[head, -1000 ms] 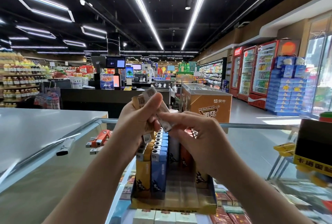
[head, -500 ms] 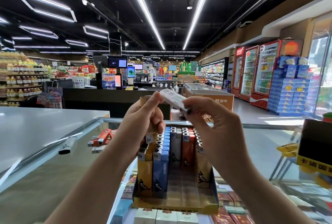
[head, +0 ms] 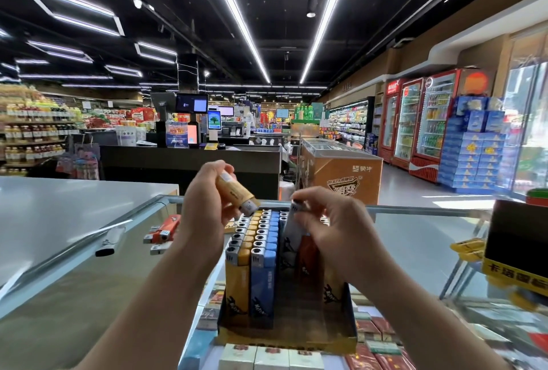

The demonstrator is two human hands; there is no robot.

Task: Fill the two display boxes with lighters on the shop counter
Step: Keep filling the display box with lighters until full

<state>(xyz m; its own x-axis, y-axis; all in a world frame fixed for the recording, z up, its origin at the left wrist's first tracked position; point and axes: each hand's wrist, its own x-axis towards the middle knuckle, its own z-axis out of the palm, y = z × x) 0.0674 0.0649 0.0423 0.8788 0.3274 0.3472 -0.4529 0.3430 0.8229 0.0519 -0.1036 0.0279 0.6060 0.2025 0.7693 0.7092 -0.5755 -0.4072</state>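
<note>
Lighters, rightmost rows probably hand-hidden

The yellow lighter has a silver cap. In the display box, mustard yellow with a dark inside, stand a row of yellow lighters and a row of blue lighters, each printed with a dark kangaroo figure and capped in silver. Beside them a white lighter and a red lighter carry the same dark print. Loose orange-red lighters lie on the grey, glossy counter. At the right stands a black box with a yellow band.
</note>
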